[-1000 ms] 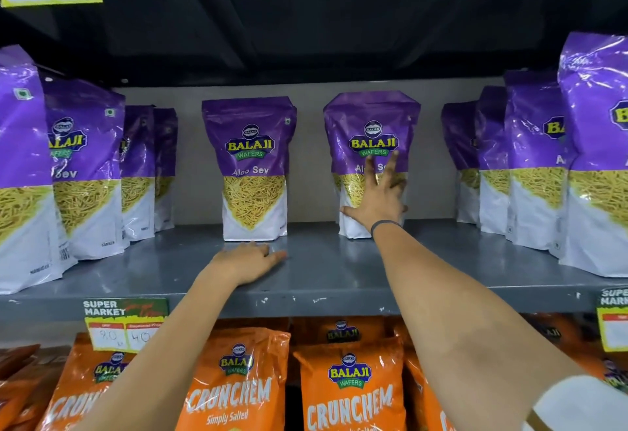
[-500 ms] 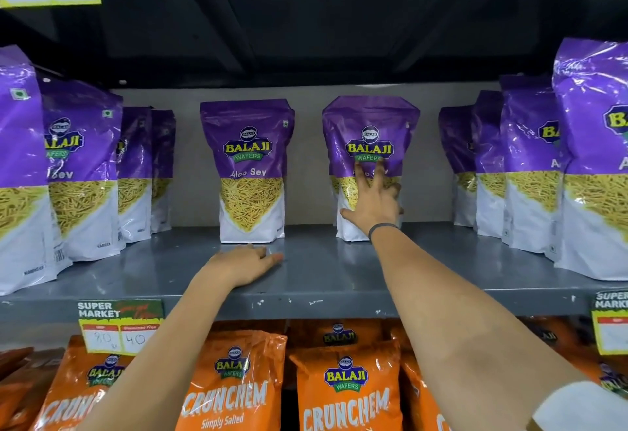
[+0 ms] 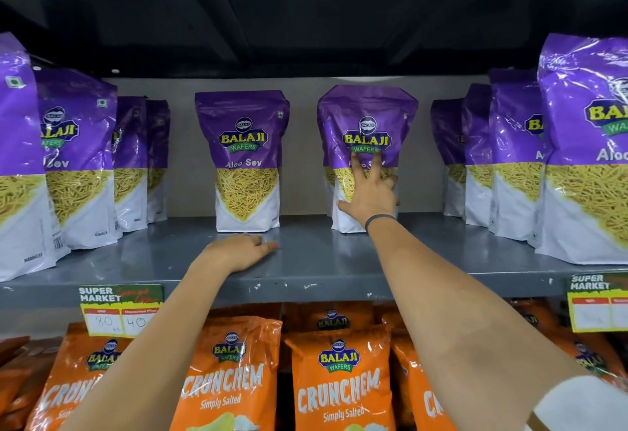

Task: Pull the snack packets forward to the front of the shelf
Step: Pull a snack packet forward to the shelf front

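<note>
Right fingers [image 3: 355, 167]: spread wide and pressed flat on the front of the right packet, tips reaching up over the "Aloo Sev" lettering; nothing is pinched between them.
Right hand [image 3: 368, 198]: palm against the packet's yellow window, dark band at the wrist.
Left hand [image 3: 239, 252]: flat on the shelf, palm down, fingers loose and together, holding nothing; just in front of the left packet, not clearly touching it.
Right packet [image 3: 368, 118]: upright pouch, purple top with a yellow "BALAJI WAFERS" logo, clear middle showing thin yellow sev, white base; stands deep on the shelf near the back wall. At least one more pouch stands behind it.
Left packet [image 3: 243, 158]: same design, upright, also set far back, well apart from the right one.
Shelf [image 3: 323, 260]: grey metal, bare across the middle front.
Side rows [image 3: 78, 158]: matching purple pouches to left and right, lined up from back to front edge.
Price tag [image 3: 120, 308]: clipped to the shelf lip, reads 80 and 40.
Orange bags [image 3: 339, 379]: "Crunchem" packs on the shelf below.
</note>
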Tool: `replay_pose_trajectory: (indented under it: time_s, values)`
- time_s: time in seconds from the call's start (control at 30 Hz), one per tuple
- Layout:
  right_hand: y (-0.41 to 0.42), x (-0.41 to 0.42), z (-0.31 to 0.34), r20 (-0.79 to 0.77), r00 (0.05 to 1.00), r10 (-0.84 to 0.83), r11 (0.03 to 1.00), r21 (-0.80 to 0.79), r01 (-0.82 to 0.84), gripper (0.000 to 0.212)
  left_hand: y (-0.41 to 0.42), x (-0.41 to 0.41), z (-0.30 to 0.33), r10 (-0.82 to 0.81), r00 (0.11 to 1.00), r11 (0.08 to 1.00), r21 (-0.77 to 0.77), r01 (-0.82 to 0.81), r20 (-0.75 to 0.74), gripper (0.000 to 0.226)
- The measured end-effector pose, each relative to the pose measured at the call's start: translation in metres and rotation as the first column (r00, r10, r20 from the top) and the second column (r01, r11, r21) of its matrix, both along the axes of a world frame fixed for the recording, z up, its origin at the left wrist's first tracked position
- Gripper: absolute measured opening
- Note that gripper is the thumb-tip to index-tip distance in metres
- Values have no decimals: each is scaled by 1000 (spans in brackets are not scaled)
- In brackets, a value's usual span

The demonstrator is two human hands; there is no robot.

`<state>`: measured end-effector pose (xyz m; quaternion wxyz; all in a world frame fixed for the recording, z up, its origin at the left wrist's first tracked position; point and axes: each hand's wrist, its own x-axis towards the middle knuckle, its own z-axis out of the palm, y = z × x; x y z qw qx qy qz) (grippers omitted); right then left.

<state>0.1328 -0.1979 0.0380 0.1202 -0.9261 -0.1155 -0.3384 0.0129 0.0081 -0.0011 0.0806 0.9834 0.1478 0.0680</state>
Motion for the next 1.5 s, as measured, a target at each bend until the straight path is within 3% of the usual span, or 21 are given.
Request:
replay_pose_trajectory:
  time_s: [0.7, 1.5]
  values:
    - [-15, -43, -4, 53, 999, 7, 999, -33, -5, 101, 0, 2, 0, 4, 1000, 1000, -28, -4, -8, 69]
    - [-38, -110, -9, 93, 995, 36, 998, 51, -41, 103, 0, 3, 0, 17, 1000, 998, -65, -18, -18, 72]
